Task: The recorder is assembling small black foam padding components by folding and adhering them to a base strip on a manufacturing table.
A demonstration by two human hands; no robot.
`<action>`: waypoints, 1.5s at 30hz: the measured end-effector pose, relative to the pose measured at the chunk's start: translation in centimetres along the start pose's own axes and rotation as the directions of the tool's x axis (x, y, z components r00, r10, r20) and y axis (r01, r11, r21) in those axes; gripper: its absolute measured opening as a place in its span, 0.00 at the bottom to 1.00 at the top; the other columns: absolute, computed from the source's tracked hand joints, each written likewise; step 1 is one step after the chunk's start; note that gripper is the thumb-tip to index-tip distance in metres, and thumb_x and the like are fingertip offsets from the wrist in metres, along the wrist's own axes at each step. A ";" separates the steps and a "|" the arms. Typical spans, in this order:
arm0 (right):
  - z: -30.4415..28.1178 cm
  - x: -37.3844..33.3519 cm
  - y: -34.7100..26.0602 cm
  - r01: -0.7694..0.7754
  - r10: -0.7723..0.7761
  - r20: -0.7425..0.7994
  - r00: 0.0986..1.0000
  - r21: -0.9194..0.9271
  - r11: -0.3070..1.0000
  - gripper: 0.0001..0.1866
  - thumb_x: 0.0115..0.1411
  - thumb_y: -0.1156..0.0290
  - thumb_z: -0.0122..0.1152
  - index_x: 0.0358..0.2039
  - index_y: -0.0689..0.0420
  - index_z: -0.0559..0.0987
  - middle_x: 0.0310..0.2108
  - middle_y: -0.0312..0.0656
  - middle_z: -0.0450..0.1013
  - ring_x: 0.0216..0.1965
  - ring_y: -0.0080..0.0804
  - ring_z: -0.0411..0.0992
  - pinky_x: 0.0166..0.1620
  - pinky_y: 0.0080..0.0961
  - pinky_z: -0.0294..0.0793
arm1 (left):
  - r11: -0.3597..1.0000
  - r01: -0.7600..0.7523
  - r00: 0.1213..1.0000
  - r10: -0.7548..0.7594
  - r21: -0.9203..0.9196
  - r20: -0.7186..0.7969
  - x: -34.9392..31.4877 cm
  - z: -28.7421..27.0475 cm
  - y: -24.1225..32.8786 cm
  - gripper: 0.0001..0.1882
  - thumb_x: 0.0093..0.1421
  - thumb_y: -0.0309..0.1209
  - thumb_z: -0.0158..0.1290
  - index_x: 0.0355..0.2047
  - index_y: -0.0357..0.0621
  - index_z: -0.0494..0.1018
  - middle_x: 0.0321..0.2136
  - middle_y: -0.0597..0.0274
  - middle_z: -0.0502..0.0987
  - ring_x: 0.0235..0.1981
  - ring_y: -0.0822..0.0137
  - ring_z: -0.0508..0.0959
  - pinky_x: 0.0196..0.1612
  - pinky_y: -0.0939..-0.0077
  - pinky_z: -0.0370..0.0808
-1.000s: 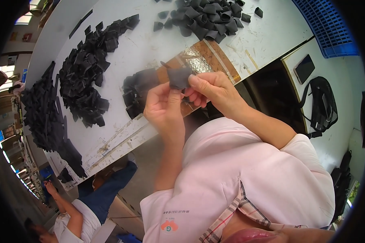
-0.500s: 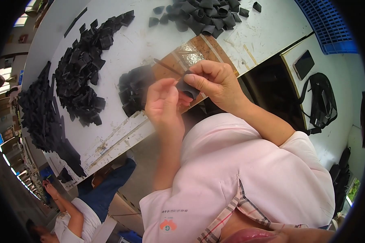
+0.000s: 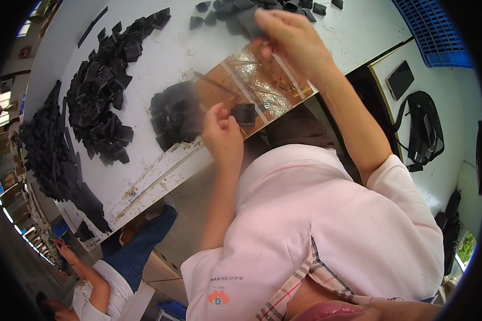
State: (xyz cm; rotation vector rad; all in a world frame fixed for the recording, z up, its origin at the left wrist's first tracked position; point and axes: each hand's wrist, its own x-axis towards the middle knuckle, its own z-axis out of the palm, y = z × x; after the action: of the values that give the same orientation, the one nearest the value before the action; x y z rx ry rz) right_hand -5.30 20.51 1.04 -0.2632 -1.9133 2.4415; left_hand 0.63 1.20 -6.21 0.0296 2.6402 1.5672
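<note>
My left hand [image 3: 222,131] is above the near edge of a brown board [image 3: 214,91], its fingertips pinching a small flat black square piece [image 3: 245,114]. My right hand [image 3: 294,40] reaches out over the far pile of curled black pieces [image 3: 233,13]. Between its thumb and fingers is a dark grey curled piece [image 3: 249,22], smeared by motion. Clear tape strips cross the board, and a thin dark stick [image 3: 217,83] lies on it. Just left of my left hand is a heap of flat black pieces [image 3: 174,115].
A long pile of black pieces [image 3: 99,88] and a heap of black strips [image 3: 48,144] cover the table's left side. At right are a blue crate [image 3: 436,35], a phone [image 3: 400,78] and a black mesh bag [image 3: 426,128]. Another person [image 3: 104,283] sits at lower left.
My hands have come apart. My right hand has moved away to the far pile with a curled piece, while my left stays near the board, now with a flat black square piece.
</note>
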 end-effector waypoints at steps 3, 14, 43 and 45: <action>-1.7 1.3 1.4 0.233 -0.334 -0.130 0.934 -0.487 0.842 0.18 0.57 0.61 0.51 0.39 0.65 0.71 0.30 0.37 0.69 0.27 0.19 0.68 0.28 0.13 0.67 | 0.905 -0.135 0.987 0.157 0.403 -0.021 0.7 1.6 -1.5 0.19 0.49 0.23 0.52 0.43 0.36 0.64 0.31 0.55 0.70 0.25 0.63 0.73 0.32 0.71 0.70; -0.9 -6.2 6.6 -0.152 0.185 0.131 0.974 -0.230 0.961 0.08 0.57 0.74 0.49 0.34 0.63 0.74 0.30 0.37 0.70 0.28 0.18 0.68 0.32 0.16 0.70 | 0.476 0.661 0.739 -0.277 -0.581 0.614 1.9 -0.7 0.4 0.03 0.58 0.25 0.45 0.31 0.39 0.66 0.20 0.65 0.67 0.08 0.85 0.58 0.10 0.94 0.50; -0.4 -6.0 4.5 -0.184 0.175 0.226 0.958 0.020 0.983 0.08 0.55 0.67 0.53 0.27 0.59 0.72 0.20 0.34 0.70 0.22 0.15 0.68 0.24 0.14 0.69 | 0.711 0.287 0.938 -0.072 -0.642 0.339 0.1 -0.9 5.5 0.05 0.53 0.23 0.52 0.30 0.37 0.69 0.21 0.67 0.72 0.17 0.81 0.68 0.19 0.93 0.63; -0.2 -5.9 4.7 0.000 0.065 0.152 0.986 -0.394 0.919 0.08 0.53 0.68 0.56 0.28 0.60 0.72 0.19 0.35 0.69 0.21 0.19 0.68 0.22 0.17 0.67 | 0.724 0.266 0.948 -0.076 -0.636 0.309 0.0 -0.6 5.4 0.04 0.52 0.23 0.52 0.29 0.37 0.70 0.21 0.68 0.72 0.16 0.82 0.67 0.19 0.93 0.63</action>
State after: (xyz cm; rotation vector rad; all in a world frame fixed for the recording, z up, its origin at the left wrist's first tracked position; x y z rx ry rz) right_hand 0.90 18.82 -2.82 -0.1050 -2.4827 2.1308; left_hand 0.44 3.22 -1.21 -0.0466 1.6872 2.1647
